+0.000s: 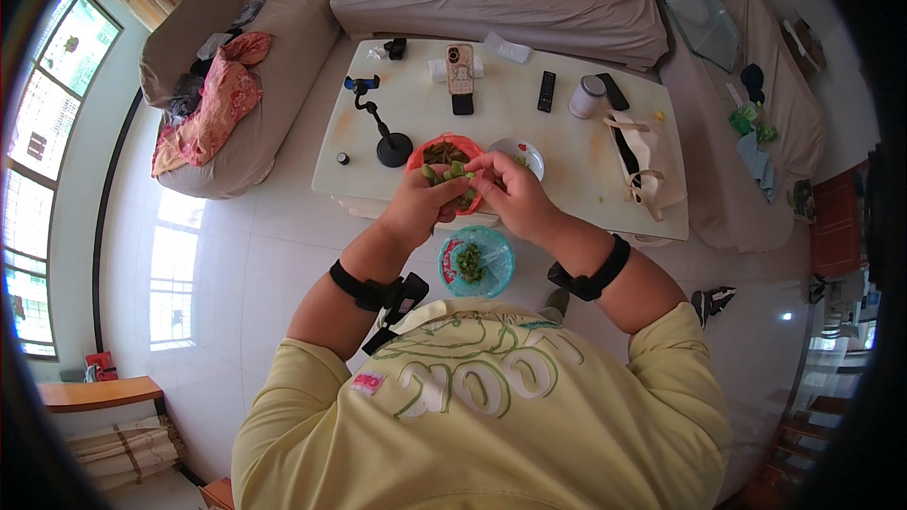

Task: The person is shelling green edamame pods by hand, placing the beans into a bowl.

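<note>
Above the near edge of the coffee table, both my hands meet. My left hand (412, 200) is closed around a few green bean pods (440, 173). Thumb and fingertips of my right hand (518, 196) pinch at the end of one of these pods. Beneath the hands sits an open red plastic bag (473, 144) with brownish-green pods inside, partly covered by my fingers. Right behind my right hand is a white bowl (536, 157) with some green bits. On the floor below stands a bin with a turquoise liner (508, 269), holding green scraps (470, 263).
On the table (586, 179) are a black phone stand (394, 149), a propped phone (460, 71), a remote (547, 92), a white canister (587, 96) and a cream handbag (652, 165). Covered sofas (501, 0) surround it. A shoe (712, 302) lies on the floor at right.
</note>
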`<state>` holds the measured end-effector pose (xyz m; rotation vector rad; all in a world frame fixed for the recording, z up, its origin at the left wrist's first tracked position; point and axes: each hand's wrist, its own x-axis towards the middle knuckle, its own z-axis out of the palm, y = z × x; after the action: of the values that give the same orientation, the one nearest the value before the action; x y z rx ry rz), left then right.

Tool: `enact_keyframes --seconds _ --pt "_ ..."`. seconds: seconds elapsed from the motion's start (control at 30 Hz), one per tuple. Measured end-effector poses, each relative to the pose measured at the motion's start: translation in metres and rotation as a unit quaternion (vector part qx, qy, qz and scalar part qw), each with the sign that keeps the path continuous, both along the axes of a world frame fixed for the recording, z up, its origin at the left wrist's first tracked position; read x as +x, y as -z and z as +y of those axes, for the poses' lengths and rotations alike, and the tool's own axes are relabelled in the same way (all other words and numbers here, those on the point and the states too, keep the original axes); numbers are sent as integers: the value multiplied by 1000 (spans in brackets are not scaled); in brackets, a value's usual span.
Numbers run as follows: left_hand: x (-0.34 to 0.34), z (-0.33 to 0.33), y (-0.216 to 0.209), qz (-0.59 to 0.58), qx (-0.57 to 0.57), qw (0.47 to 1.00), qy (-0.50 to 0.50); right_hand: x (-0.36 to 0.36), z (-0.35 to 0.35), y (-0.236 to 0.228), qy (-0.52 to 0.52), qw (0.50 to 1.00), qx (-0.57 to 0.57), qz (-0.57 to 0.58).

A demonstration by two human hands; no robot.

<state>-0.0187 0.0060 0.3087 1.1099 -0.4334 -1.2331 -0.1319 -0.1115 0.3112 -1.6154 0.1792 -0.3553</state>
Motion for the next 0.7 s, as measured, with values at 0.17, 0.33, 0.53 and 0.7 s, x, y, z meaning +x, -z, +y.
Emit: enact_keyframes --seconds 0.17,0.33,0.53,0.7 --pt "-2 2 -4 -131 28 991 -10 -2 -2 3 11 1000 4 19" --pt "-13 1 -10 -220 20 975 -37 2 -3 3 -4 996 86 11" --pt "-2 0 -3 35 30 999 -13 3 -14 -1 -48 874 484 4" --pt "9 -1 -1 17 38 999 -19 0 -17 -4 -41 886 459 50"
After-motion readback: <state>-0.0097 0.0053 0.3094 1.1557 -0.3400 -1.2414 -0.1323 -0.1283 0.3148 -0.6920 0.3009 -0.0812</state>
